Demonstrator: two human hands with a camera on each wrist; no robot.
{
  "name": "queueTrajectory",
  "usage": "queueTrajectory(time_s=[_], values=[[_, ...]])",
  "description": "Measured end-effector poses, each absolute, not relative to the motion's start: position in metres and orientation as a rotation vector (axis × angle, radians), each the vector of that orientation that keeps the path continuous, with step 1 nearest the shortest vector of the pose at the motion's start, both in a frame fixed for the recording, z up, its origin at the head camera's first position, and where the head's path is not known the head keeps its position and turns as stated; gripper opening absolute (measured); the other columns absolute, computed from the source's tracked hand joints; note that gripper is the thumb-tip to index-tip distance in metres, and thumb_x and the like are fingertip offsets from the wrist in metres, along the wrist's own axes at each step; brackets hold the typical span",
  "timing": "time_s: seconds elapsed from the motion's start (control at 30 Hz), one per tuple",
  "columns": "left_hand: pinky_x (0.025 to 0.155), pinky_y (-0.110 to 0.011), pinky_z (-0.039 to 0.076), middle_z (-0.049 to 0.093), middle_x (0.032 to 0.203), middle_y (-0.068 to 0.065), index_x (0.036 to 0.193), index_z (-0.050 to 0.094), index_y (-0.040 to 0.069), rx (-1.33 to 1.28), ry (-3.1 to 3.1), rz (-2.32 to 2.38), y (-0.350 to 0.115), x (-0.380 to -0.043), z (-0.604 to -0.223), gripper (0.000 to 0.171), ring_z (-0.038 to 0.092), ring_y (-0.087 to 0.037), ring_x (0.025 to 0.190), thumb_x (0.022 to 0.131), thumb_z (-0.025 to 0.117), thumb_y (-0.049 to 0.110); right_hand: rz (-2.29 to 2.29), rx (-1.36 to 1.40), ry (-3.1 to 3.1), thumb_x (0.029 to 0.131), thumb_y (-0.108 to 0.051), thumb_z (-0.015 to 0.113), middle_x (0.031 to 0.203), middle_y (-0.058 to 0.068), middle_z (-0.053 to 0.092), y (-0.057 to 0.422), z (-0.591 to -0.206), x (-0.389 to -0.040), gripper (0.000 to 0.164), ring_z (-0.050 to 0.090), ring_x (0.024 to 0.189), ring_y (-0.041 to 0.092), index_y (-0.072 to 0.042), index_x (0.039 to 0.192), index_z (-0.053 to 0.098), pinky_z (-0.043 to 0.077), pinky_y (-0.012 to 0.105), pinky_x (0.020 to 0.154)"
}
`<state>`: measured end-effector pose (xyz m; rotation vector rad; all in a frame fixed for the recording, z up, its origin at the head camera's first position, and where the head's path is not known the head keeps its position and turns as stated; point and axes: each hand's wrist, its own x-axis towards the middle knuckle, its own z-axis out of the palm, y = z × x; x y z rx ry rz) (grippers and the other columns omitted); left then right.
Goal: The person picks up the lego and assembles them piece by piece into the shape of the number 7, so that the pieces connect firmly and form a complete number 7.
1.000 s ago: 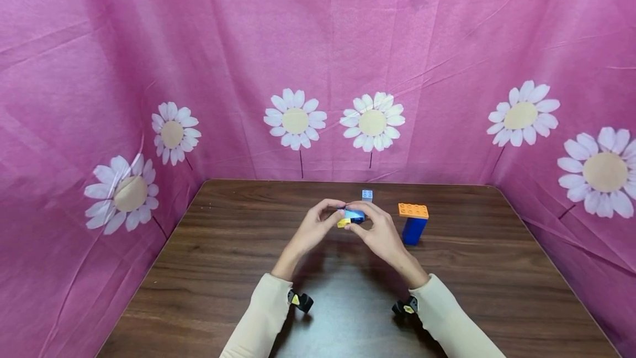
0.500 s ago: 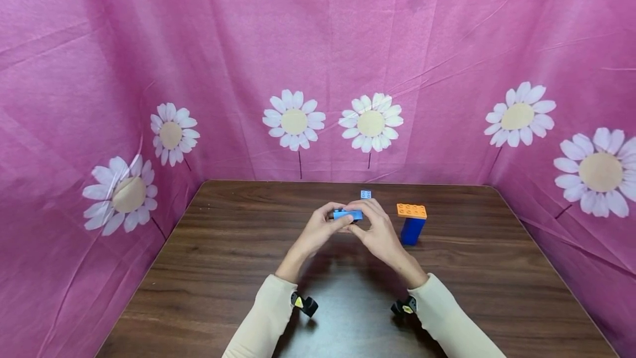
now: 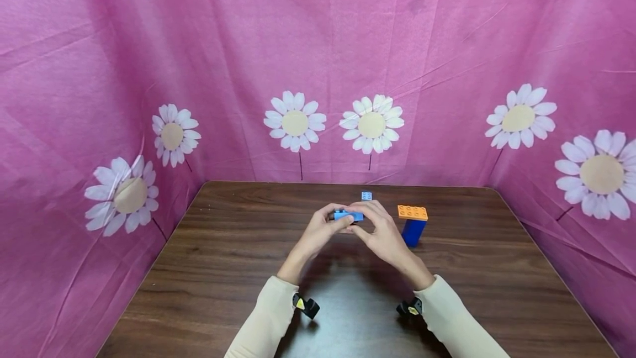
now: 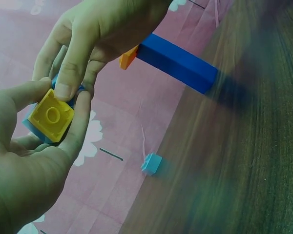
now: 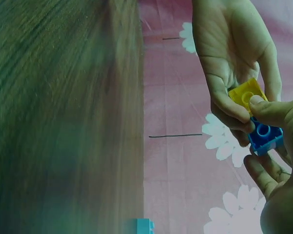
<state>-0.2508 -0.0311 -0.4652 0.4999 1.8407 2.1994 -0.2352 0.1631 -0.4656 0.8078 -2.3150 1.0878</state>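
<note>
Above the table's middle, my left hand and right hand meet fingertip to fingertip, both gripping one small cluster of toy building bricks. Its light blue brick faces up in the head view, with the left thumb lying across it. From the left wrist, the hollow underside of a yellow brick shows between the fingers. A dark blue brick sits beside the yellow one in the right wrist view, under the right thumb and fingers. Fingers hide part of how the bricks join.
Right of the hands stands a tall blue block topped by an orange studded brick. Behind the hands, a small light blue brick rests near the back edge of the wooden table. A pink flowered cloth hangs around the table.
The held bricks have been turned: yellow and dark blue showed in the head view a second ago, and now the light blue brick faces up. Both hands keep their place and hold.
</note>
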Motion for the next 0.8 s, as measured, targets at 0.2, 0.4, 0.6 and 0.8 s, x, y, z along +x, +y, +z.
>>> queueTrajectory(time_s=[0.2,0.4,0.6,0.8], values=[[0.102,-0.057,0.059,0.072,0.108,-0.010,0.136,0.058,-0.011,0.529,1.784,2.236,-0.033,-0.253,-0.467,0.036,0.077,-0.015,0.091,0.103,0.066,0.002,1.087,0.796,-2.300,0.093,-0.007,0.082,0.132,0.000,0.072,0.176,-0.459,-0.233,0.038,0.062,0.126,0.022,-0.015,0.129,0.074,0.050,0.031,0.107],[0.098,-0.053,0.061,0.073,0.108,-0.011,0.136,0.058,-0.011,0.470,1.801,2.261,-0.037,-0.254,-0.469,0.037,0.078,-0.035,0.100,0.103,0.067,0.003,1.088,0.732,-2.263,0.093,-0.003,0.081,0.118,-0.001,0.074,0.195,-0.453,-0.231,0.028,0.066,0.103,0.013,-0.015,0.118,0.078,0.052,0.016,0.084],[0.099,-0.055,0.060,0.073,0.109,-0.017,0.138,0.056,-0.013,0.467,1.792,2.258,-0.039,-0.254,-0.470,0.039,0.077,-0.036,0.101,0.103,0.067,0.003,1.082,0.713,-2.197,0.091,0.004,0.081,0.100,-0.003,0.072,0.214,-0.446,-0.230,0.025,0.055,0.078,0.004,-0.017,0.102,0.077,0.045,0.019,0.065],[0.099,-0.051,0.061,0.064,0.124,-0.042,0.140,0.053,-0.015,0.491,1.796,2.243,-0.040,-0.253,-0.470,0.043,0.076,-0.041,0.105,0.104,0.066,0.004,1.052,0.677,-2.177,0.090,0.007,0.080,0.099,-0.004,0.073,0.235,-0.441,-0.228,0.028,0.055,0.079,0.002,-0.019,0.101,0.078,0.044,0.020,0.066]])
